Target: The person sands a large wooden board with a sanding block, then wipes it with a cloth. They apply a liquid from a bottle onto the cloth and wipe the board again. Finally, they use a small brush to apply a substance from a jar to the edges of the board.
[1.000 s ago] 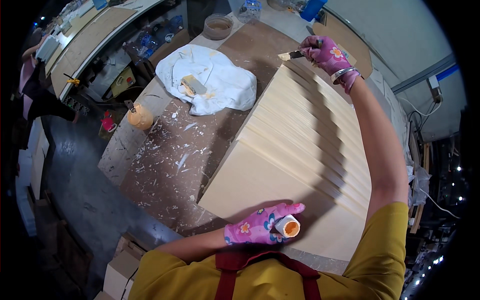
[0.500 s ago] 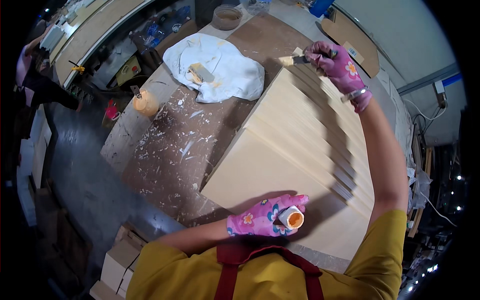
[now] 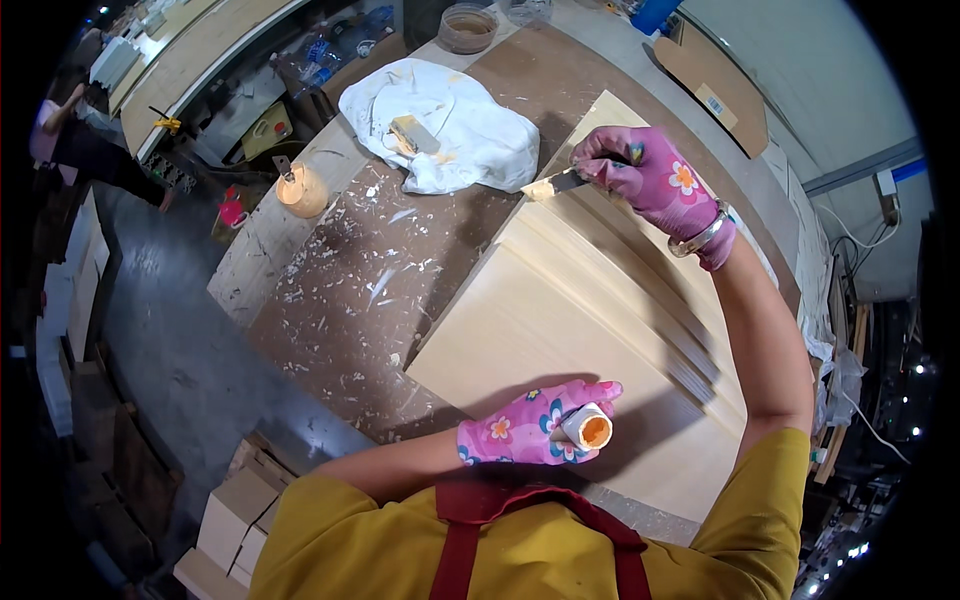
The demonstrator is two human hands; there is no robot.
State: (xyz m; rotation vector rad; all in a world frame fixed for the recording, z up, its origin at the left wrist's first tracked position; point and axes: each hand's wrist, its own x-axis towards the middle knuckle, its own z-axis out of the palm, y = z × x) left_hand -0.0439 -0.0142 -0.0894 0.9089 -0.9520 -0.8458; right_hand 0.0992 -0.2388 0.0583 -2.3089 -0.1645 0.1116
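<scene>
My right hand, in a pink flowered glove, is closed round a putty knife. Pale yellow putty covers the blade's end, which lies at the left edge of one of the fanned wooden boards; whether it touches cannot be told. These light boards overlap in steps across the bench. Close to my body, my left hand, gloved alike, grips a small white open-topped container with orange paste inside, held above the nearest board.
A white cloth with a putty-smeared block lies at the bench's far side. Left of it stands a tub of orange paste with a blade in it. A clear bowl is at the back. Another person is at far left.
My right hand has brought the putty knife nearer and to the left, from the farthest board's end to a board edge closer in. My left hand still holds the container, almost unmoved.
</scene>
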